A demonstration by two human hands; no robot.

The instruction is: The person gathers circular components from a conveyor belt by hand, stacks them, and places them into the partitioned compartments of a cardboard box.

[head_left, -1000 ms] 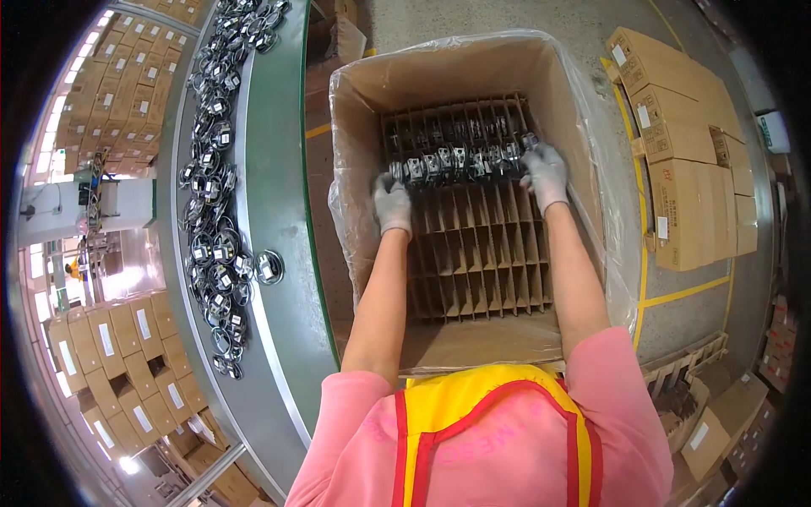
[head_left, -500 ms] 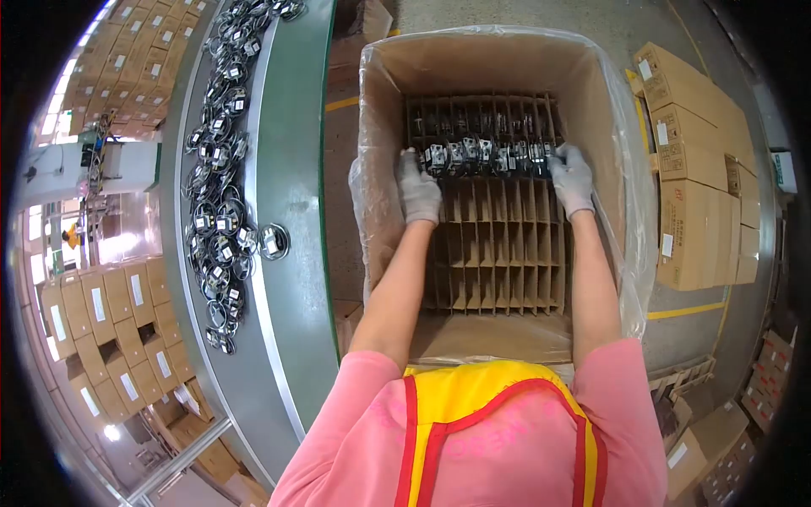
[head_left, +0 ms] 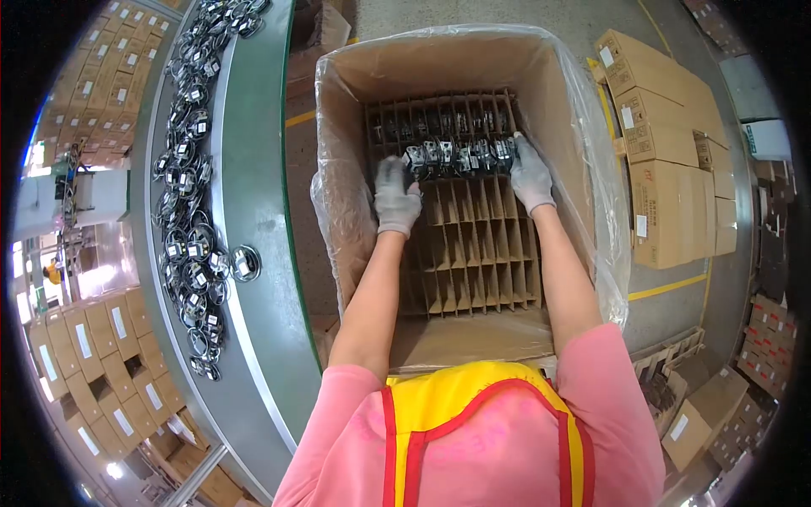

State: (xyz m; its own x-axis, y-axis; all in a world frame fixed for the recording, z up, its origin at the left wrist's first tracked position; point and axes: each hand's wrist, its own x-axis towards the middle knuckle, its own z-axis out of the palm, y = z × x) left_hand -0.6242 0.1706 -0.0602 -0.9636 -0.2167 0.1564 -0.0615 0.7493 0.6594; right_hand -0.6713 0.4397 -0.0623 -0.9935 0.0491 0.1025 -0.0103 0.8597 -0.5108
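Note:
Inside a large plastic-lined cardboard box (head_left: 439, 63) is a grid of cardboard dividers (head_left: 481, 253). A row of coiled black cables with metal-and-white connector ends (head_left: 460, 158) stands across the grid. My left hand (head_left: 395, 198), in a pale grey glove, is beside the row's left end, fingers pointing forward and thumb apart. My right hand (head_left: 532, 176), gloved alike, lies along the row's right end with fingers stretched out, at or very near the last coil. Darker coils (head_left: 439, 120) fill slots behind this row; the nearer slots show bare cardboard.
On my left a conveyor (head_left: 253, 186) carries a long heap of coiled cables (head_left: 190, 186), with one coil (head_left: 245, 264) lying apart. Stacked cartons (head_left: 672, 169) stand to the right of the box. More cartons (head_left: 106, 355) are stacked at the far left.
The view has shifted, so the box appears further left. My left hand has drawn slightly back from the row's left end. My right hand stays at the right end.

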